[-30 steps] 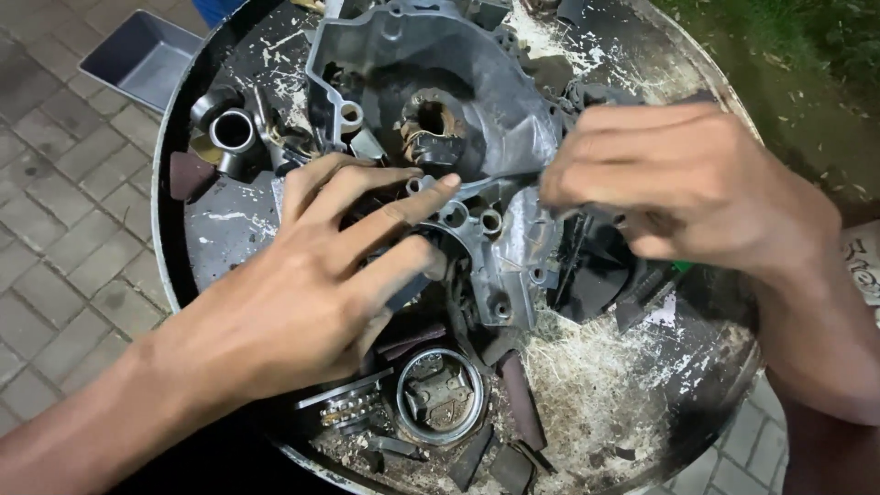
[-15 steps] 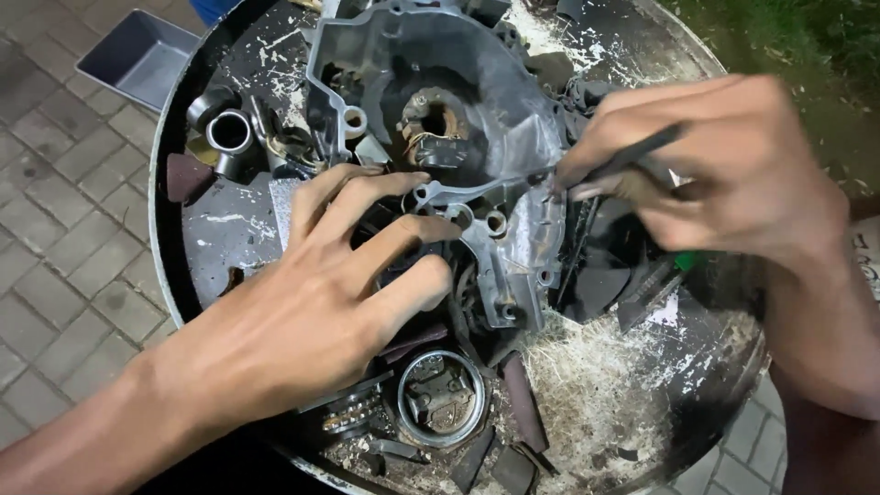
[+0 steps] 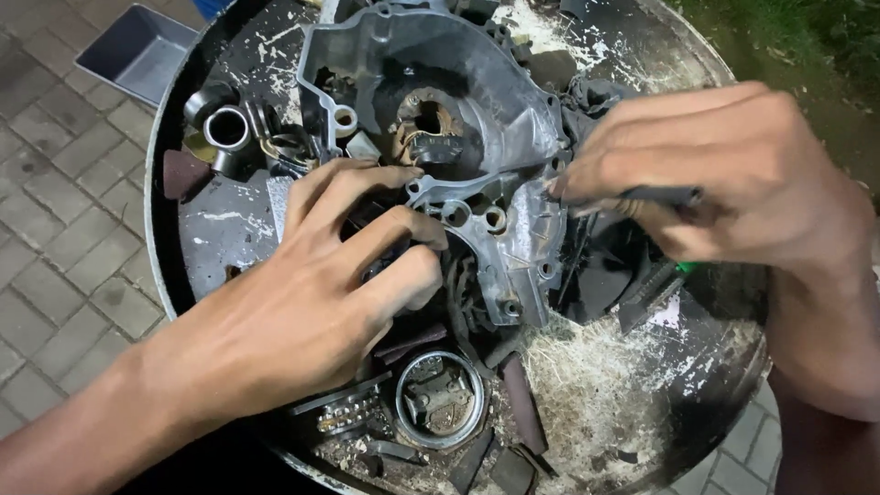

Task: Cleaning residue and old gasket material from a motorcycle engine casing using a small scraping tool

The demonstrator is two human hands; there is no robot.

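Note:
A grey cast-metal engine cover lies on a round dark drum top. My left hand rests flat on the cover's lower left edge, fingers spread and pressing down. My right hand hovers over the cover's right side, closed around a thin dark rod-like tool whose tip points left at the cover's rim. Part of the cover is hidden under both hands.
Loose parts lie around: a short metal sleeve at upper left, a round ring part near the front, dark flat strips and pale sawdust-like debris. A grey tray sits on the paved ground at left.
My right hand has drawn the dark tool out into a firmer grip and shifted slightly right. My left hand stays pressed on the cover.

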